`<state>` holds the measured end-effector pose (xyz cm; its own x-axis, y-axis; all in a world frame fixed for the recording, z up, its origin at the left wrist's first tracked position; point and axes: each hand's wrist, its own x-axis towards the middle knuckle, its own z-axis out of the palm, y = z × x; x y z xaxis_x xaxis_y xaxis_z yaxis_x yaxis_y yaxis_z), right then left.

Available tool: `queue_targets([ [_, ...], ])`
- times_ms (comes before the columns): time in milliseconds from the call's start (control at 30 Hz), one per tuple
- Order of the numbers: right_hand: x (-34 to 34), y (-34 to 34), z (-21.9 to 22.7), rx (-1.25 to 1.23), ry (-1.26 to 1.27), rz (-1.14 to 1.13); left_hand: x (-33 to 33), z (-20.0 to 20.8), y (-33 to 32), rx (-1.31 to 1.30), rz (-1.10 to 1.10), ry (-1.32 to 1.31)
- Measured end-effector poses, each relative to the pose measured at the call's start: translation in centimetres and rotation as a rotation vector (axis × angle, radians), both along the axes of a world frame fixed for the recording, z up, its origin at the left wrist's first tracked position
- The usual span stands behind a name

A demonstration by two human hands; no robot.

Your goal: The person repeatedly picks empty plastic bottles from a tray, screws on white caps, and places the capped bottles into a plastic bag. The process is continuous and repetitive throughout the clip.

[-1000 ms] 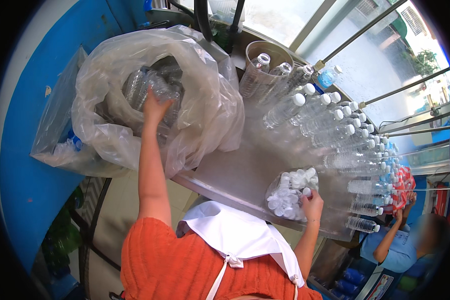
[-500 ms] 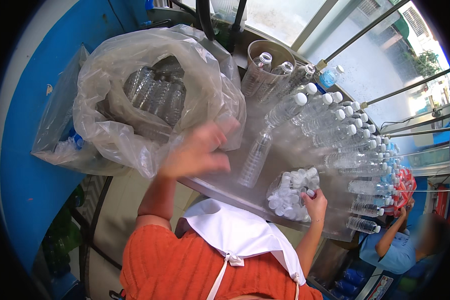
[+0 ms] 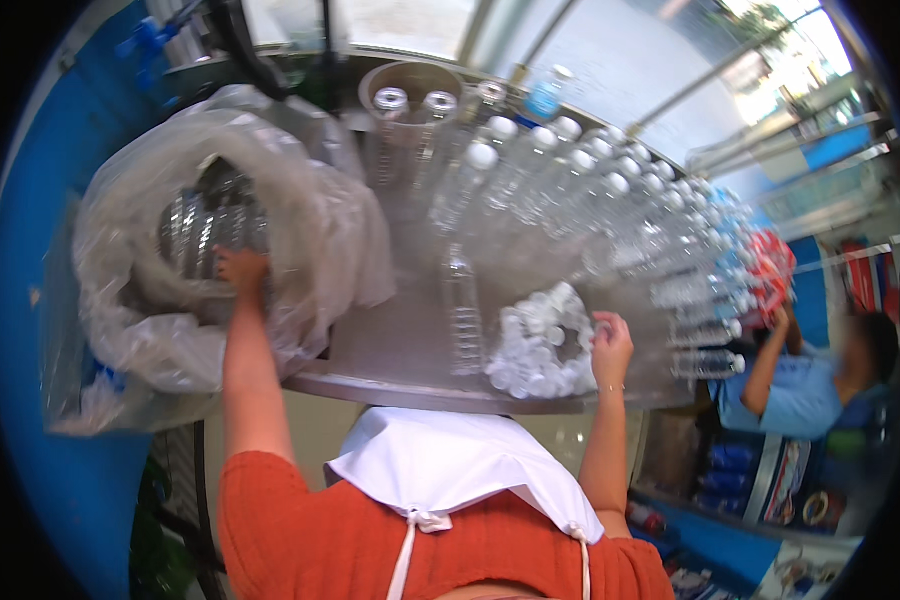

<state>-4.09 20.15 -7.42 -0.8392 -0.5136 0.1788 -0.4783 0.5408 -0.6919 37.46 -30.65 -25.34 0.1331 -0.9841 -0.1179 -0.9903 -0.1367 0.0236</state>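
Note:
My left hand (image 3: 242,268) reaches into a large clear plastic bag (image 3: 320,210) at the left. Its fingers touch the empty clear bottles (image 3: 202,228) lying inside, and I cannot tell whether they have closed on one. Over the table my right hand (image 3: 612,350) is pinched closed on a small white bottle cap, which is hard to make out here. Beside it lies a clear bag of white caps (image 3: 535,345). One uncapped clear bottle (image 3: 462,315) stands between the two bags, near the table's front edge.
Rows of white-capped bottles (image 3: 610,215) fill the metal table's (image 3: 400,320) right side. A round tub (image 3: 410,78) with uncapped bottles stands at the back. A blue-labelled bottle (image 3: 548,92) is by the window. At far right, a person in blue (image 3: 790,385) handles a red bag (image 3: 770,270).
My left hand has moved from beside the large bag into it, down onto the bottles. The right hand has lifted slightly off the cap bag. The whole view has swung round.

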Motion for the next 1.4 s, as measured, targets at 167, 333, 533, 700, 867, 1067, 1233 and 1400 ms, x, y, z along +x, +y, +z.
queue_targets([
  [167, -3.3, 0.0, 0.8, -0.249, -0.411, -0.132, 0.1, 5.8, -0.2, 0.055, 0.025, 0.295],
  [333, -7.0, -1.8, 1.8, -0.22, -0.342, -0.163, 1.2, 17.8, 8.4, -0.495, -0.085, 0.68],
  [533, -10.8, -4.5, 0.4, -0.209, -0.402, -0.149, -8.0, 27.0, 23.5, -0.515, -0.846, 0.585],
  [700, -12.5, -5.4, -0.5, -0.18, -0.341, -0.053, -13.8, 26.2, 26.9, 0.171, -1.057, 0.198],
  [867, -13.2, -5.2, -0.6, -0.137, -0.229, -0.001, -14.8, 24.7, 28.1, 0.208, -0.878, 0.203],
  [1067, -13.2, -4.3, -1.9, -0.115, -0.121, -0.002, -16.5, 26.2, 29.8, 0.149, -0.703, 0.271],
  [1233, -14.8, -4.8, -2.5, -0.093, -0.173, 0.018, -21.6, 26.6, 32.1, -0.159, -1.012, 0.665],
  [1400, -15.7, -4.9, -2.9, -0.068, -0.137, 0.128, -36.8, 22.7, 33.9, 0.252, -1.178, 0.923],
])
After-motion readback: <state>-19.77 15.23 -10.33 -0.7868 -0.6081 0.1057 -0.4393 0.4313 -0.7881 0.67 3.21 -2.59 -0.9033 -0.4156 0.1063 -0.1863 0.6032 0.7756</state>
